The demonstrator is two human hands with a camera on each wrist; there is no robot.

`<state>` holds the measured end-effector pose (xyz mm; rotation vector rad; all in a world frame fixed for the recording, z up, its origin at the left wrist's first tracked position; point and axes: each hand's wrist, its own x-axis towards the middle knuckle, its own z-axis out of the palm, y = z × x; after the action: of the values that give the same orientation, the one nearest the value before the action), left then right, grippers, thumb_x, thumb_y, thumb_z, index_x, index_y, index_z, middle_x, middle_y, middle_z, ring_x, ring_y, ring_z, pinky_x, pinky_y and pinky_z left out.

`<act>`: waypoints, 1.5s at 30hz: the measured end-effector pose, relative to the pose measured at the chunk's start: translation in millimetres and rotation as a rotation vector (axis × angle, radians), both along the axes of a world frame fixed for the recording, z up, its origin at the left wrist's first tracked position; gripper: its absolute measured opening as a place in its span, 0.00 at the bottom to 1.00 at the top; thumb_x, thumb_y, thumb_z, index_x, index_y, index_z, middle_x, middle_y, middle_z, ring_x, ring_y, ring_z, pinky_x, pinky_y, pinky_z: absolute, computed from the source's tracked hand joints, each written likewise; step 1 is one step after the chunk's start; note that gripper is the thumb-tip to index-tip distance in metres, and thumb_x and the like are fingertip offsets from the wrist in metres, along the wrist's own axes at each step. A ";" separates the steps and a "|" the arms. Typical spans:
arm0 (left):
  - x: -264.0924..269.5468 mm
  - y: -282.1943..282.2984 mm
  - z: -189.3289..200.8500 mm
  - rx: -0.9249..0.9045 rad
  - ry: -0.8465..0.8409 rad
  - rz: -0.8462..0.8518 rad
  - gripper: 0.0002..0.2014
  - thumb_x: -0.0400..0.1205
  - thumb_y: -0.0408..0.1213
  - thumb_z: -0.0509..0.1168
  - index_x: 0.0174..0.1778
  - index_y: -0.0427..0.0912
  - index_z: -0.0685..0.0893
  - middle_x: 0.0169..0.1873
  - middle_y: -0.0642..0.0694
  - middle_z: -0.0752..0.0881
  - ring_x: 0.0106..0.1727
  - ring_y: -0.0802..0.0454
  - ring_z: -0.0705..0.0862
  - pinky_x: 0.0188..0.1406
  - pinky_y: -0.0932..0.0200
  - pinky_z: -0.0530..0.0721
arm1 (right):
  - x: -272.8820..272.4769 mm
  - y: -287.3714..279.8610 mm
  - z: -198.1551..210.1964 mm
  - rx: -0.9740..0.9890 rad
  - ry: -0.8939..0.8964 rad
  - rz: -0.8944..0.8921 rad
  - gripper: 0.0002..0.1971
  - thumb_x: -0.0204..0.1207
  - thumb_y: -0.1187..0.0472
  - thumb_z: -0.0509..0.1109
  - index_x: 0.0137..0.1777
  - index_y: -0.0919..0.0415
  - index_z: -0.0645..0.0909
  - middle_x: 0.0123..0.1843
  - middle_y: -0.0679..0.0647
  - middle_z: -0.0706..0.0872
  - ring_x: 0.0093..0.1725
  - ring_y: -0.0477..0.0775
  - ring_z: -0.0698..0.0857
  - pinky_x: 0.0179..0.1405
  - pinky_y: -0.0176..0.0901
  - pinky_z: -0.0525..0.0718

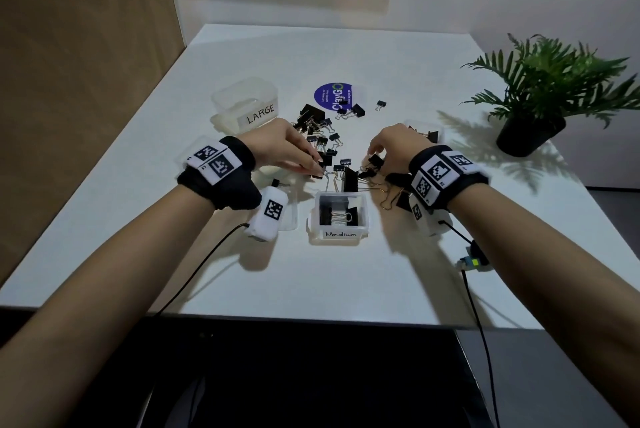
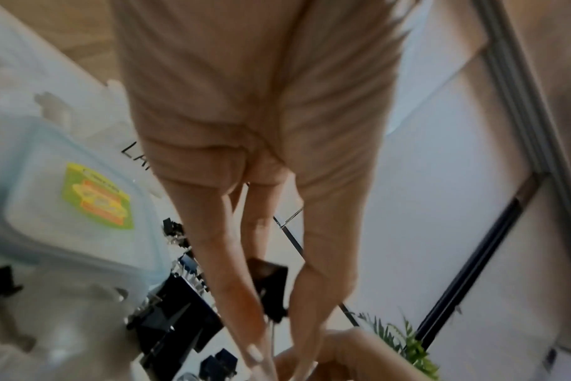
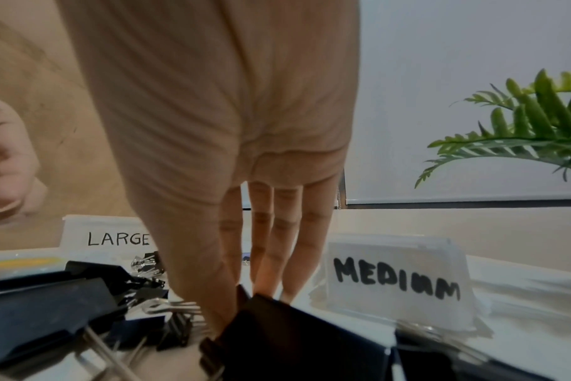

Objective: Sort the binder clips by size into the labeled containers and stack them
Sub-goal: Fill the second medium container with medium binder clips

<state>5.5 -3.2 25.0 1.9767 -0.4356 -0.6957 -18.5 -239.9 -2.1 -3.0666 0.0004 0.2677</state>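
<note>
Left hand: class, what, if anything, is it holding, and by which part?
The left hand pinches a black binder clip, fingers on its black body; its wire handles point away, toward the fingertips.

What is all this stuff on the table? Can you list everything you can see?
binder clips: many loose, black with silver handles, mixed sizes, heaped mid-table
Large tub: one, clear plastic, far left of the heap
Medium tub: one, clear, near edge, a few black clips inside
second Medium tub: one, clear, right of the heap behind the right hand
tub lid: one, clear with a blue rim and a yellow-green sticker, by the left hand
round sticker: one, purple, beyond the heap
potted plant: one, green in a black pot, far right
table: one, white
left hand: pinching a black clip
right hand: fingertips down among the clips, grip unclear
</note>
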 end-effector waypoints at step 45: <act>-16.9 11.1 -24.0 0.617 -0.693 -0.185 0.20 0.68 0.46 0.80 0.51 0.38 0.88 0.44 0.45 0.87 0.50 0.47 0.83 0.49 0.53 0.82 | -5.8 8.7 2.0 0.092 -0.023 -0.041 0.14 0.65 0.60 0.79 0.51 0.56 0.87 0.51 0.53 0.88 0.49 0.56 0.87 0.47 0.48 0.88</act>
<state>-11.5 7.9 1.0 2.7852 -0.9047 -0.2342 -24.3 -231.2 -0.1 -2.9748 0.0486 0.2236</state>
